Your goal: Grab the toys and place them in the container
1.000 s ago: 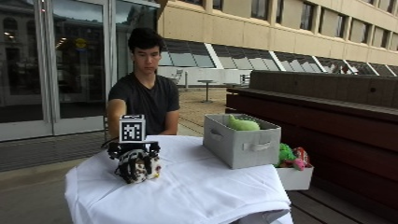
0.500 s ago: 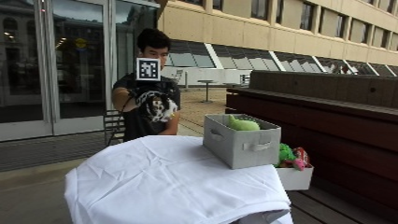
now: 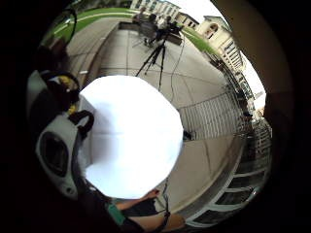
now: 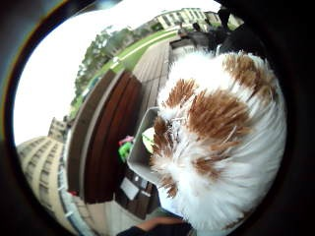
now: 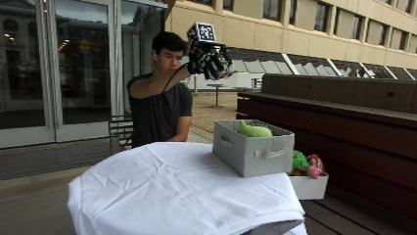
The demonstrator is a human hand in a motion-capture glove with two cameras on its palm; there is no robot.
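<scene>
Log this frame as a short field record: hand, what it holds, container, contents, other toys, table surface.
hand: gloved right hand raised high above the table, holding a toy
held item: brown-and-white plush toy, close against the palm
container: grey fabric bin with handles, on the table's far side
contents: green toy already inside
other toys: green and pink toys in a white box beside the table
table surface: white tablecloth
task state: held toy not yet in the bin
</scene>
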